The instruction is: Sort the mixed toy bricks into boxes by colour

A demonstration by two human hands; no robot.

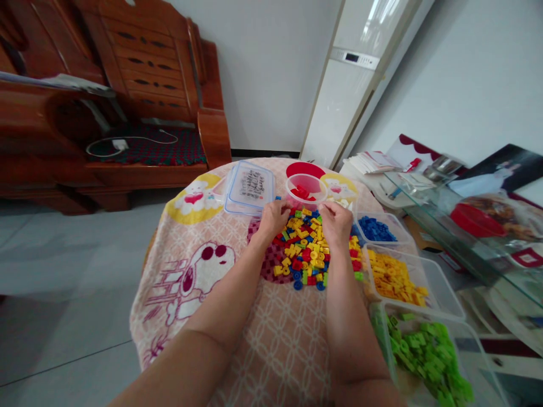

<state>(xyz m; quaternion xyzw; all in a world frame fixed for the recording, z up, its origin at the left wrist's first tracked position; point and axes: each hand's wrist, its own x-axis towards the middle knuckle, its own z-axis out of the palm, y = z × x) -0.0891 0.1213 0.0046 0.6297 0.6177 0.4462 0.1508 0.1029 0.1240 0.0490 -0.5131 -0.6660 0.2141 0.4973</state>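
Observation:
My left hand [275,218] is closed at the left upper edge of a mixed pile of toy building bricks [313,240]. Its fingertips are pinched together, and what they hold, if anything, is too small to name. Across from it, my right hand [336,222] is also closed, thumb against fingers, over the pile's right upper side; I cannot make out anything in it. Just beyond both hands stands a round clear tub [326,195] with red bricks [302,193] inside. The pile has red, yellow, blue and green pieces, some shaped like wheels.
Along the right are clear boxes of blue bricks [376,229], yellow bricks [394,278] and green bricks [428,353]. Clear lids [250,186] lie stacked at back left. A red round piece [304,168] is behind the tub. A glass shelf [462,243] flanks the cloth-covered table [280,339].

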